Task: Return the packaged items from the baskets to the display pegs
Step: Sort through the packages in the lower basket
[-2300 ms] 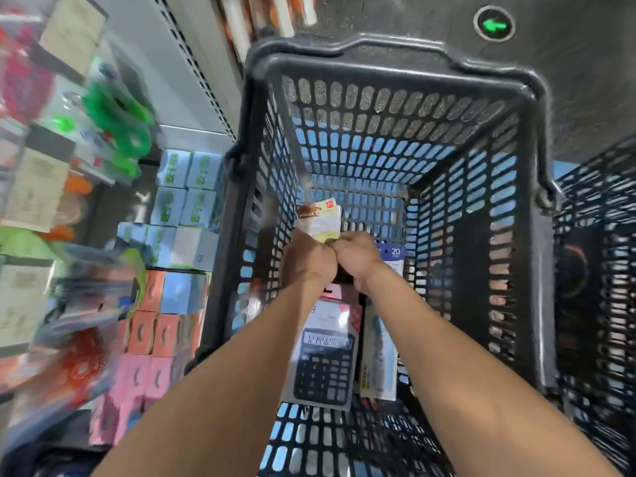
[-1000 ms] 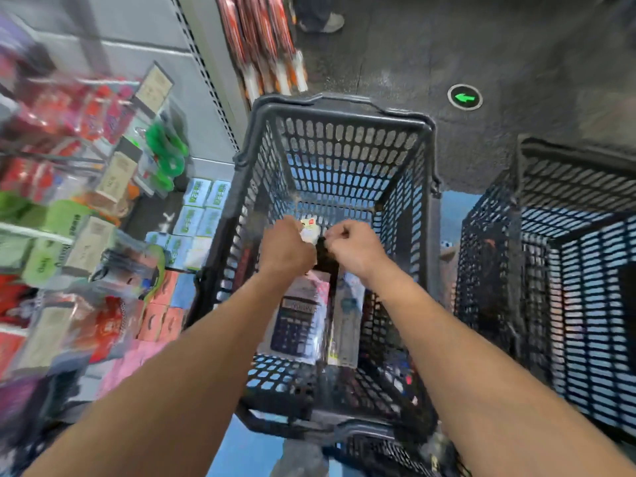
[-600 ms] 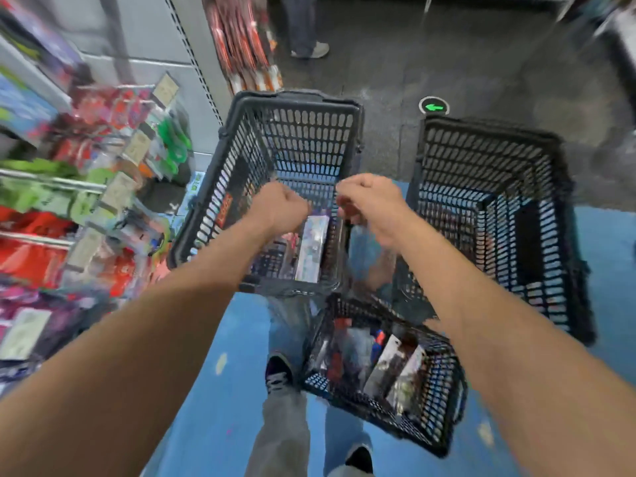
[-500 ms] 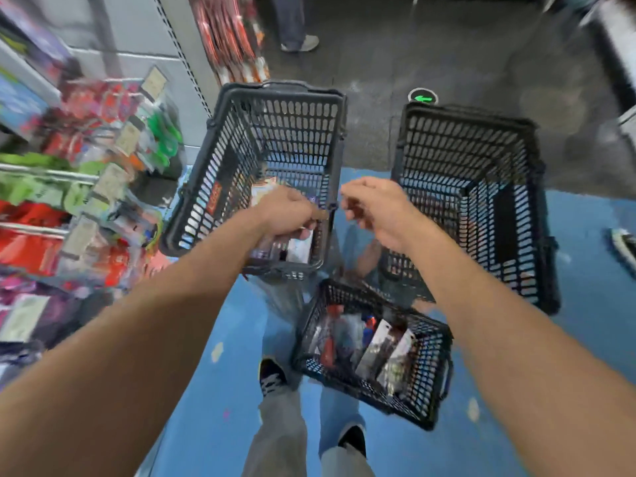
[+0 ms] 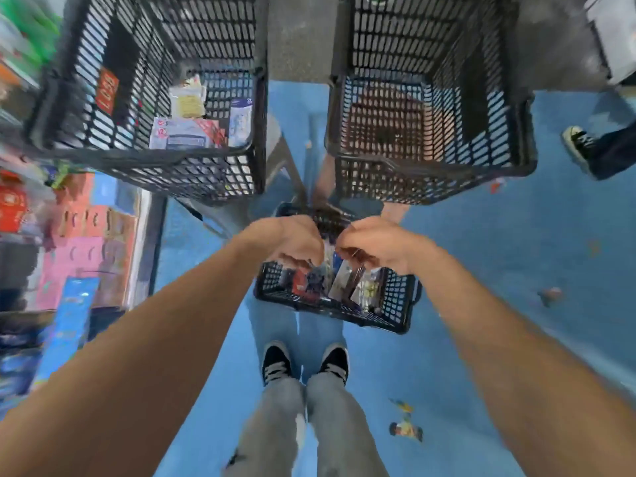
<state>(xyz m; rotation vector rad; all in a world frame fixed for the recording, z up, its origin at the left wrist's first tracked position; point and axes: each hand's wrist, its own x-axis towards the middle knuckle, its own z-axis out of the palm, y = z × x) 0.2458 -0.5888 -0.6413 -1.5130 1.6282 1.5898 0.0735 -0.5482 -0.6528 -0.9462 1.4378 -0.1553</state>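
Your left grip and right grip are close together over the small basket.
The small basket is black, sits on the blue floor just in front of your shoes, and holds the packs. The packs stand on edge, side by side: one red and dark, one silvery, one with little yellow bits inside. Your fingers on both grips are curled and reach down to the tops of the packs, but it is all too blurry to tell if either grip is holding one. Past the small basket stand two big black baskets. The left big basket has flat white and red packs lying at the bottom and an orange tag on its wall. The right big basket is beside it, with a gap between them.
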